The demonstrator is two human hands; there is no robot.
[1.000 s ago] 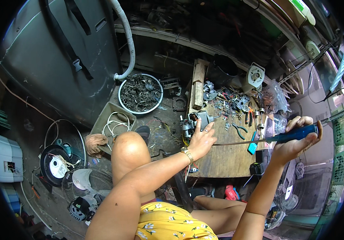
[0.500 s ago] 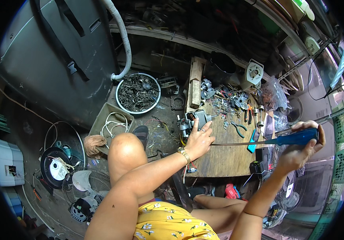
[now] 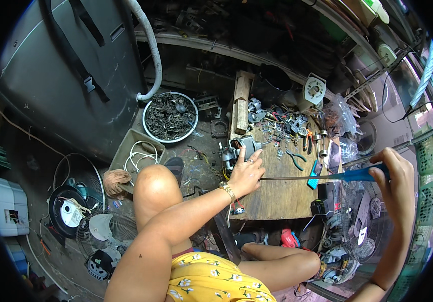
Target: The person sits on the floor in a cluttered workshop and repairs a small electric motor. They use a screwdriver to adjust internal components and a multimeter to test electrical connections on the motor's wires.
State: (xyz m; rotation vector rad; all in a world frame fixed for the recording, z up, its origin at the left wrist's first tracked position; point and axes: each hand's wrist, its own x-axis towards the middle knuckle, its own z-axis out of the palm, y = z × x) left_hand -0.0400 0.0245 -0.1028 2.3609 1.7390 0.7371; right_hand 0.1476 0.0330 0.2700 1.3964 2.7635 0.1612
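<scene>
My left hand, with a gold watch at its wrist, grips a small grey electric motor at the left edge of the wooden board. Its fingers lie over the motor's near side, and a thin shaft sticks out to the right. My right hand is closed around the end of a long screwdriver with a blue handle. The screwdriver lies nearly level across the board, its blade running to my left hand. The blade's tip is hidden there.
Loose screws and metal parts litter the far part of the wooden board. Pliers and a teal-black tool lie nearer. A wood block edges the board. Left stand a basin of scraps and a bin.
My right hand has turned about the screwdriver's handle, its forearm swinging out to the right. The handle sits slightly further left. My left hand stays on the motor.
</scene>
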